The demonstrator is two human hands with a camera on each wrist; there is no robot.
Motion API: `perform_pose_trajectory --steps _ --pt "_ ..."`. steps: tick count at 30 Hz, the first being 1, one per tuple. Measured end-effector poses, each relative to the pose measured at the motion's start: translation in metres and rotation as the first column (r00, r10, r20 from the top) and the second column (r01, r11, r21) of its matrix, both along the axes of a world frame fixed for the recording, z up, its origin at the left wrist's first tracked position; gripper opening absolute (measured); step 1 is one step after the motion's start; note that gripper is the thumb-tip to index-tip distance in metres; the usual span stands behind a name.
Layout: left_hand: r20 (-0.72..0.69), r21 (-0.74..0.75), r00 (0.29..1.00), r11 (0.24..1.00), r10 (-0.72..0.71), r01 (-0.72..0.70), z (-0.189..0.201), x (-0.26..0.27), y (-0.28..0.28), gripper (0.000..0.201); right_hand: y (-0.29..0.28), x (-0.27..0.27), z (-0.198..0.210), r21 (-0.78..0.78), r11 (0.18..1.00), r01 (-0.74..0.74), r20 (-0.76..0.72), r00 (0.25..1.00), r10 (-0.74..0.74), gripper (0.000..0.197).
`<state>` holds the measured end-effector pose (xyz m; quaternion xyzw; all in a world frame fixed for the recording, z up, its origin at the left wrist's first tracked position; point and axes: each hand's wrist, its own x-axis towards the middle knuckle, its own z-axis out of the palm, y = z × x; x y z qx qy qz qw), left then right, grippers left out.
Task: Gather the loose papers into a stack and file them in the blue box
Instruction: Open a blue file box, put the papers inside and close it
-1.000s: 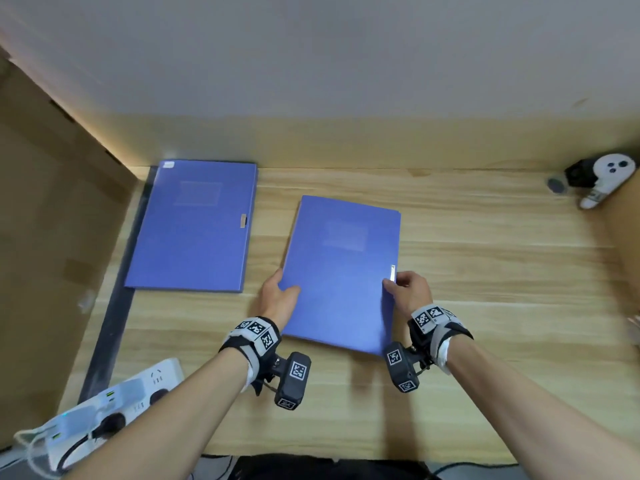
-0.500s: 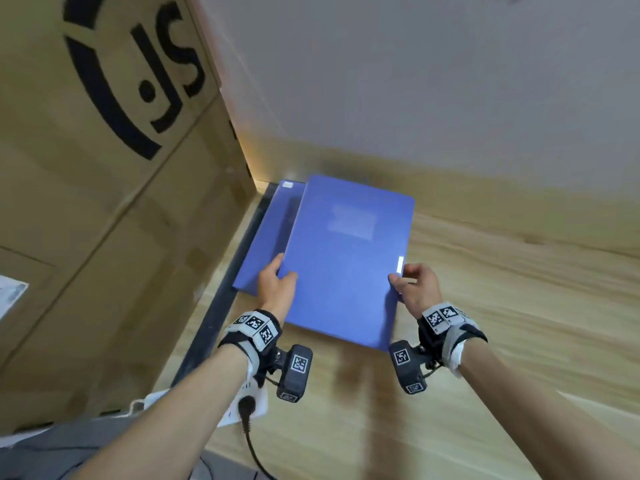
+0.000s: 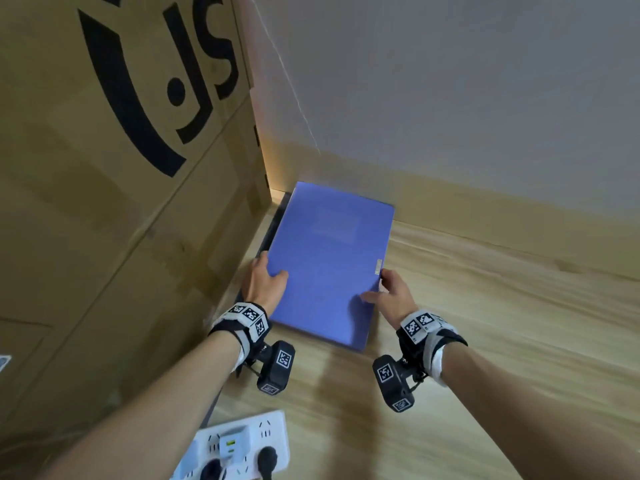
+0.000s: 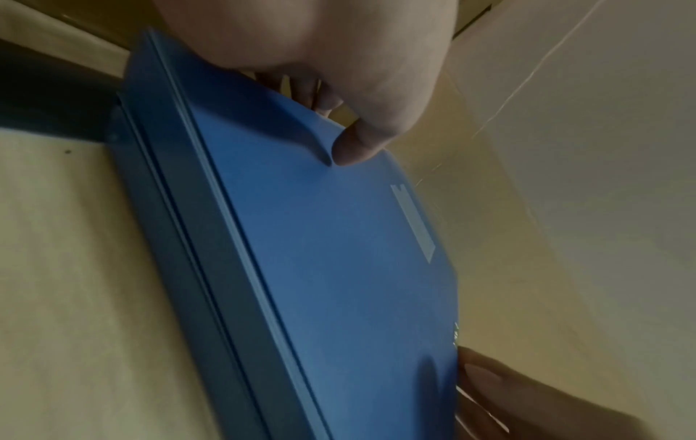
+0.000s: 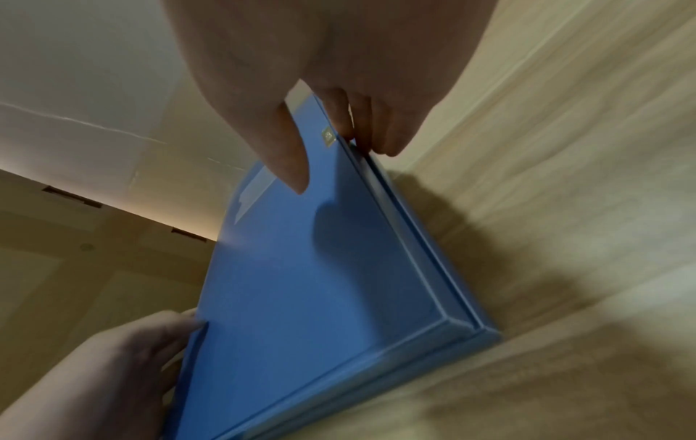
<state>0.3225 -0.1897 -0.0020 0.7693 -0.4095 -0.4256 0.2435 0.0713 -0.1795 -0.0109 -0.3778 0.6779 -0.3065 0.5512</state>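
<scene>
A flat blue box (image 3: 329, 265) lies closed at the table's far left corner, and both hands hold it. My left hand (image 3: 265, 285) grips its left edge, thumb on the lid (image 4: 354, 148). My right hand (image 3: 388, 296) grips the right edge below the small clasp, thumb on top (image 5: 293, 166) and fingers curled round the side. In the left wrist view a second, darker blue edge (image 4: 162, 238) shows directly beneath the box (image 4: 331, 253); it is almost fully covered in the head view. No loose papers are in view.
A tall cardboard carton (image 3: 121, 202) with black lettering stands tight against the box's left side. The white wall (image 3: 450, 98) runs behind. A white power strip (image 3: 242, 445) with plugs lies near the front edge. Bare wooden tabletop (image 3: 502, 341) stretches to the right.
Both hands have carried the blue box from the table's middle to the far left, over the other blue box beside the carton. The head view has swung left with it.
</scene>
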Motion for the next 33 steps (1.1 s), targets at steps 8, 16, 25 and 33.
perform_pose_trajectory --steps 8,16,25,33 --pt "-0.05 -0.006 0.998 1.0 -0.029 0.028 -0.018 0.002 0.0 0.074 0.006 0.007 -0.004 0.016 0.995 0.096 0.108 0.989 -0.097 0.056" --pt "0.083 -0.01 0.994 0.997 -0.077 0.078 -0.028 0.001 -0.001 0.075 0.005 0.003 -0.005 0.037 0.997 0.066 0.091 0.993 -0.069 0.05" --pt "0.378 -0.006 0.917 0.99 -0.126 0.138 0.019 -0.044 -0.005 0.077 0.016 -0.043 0.024 0.083 0.996 -0.042 -0.009 0.999 0.043 0.053" --pt "-0.069 -0.113 0.978 0.976 -0.195 0.186 0.08 -0.145 0.011 0.058 0.042 -0.14 0.059 0.04 0.99 0.137 -0.036 0.99 -0.136 0.048"
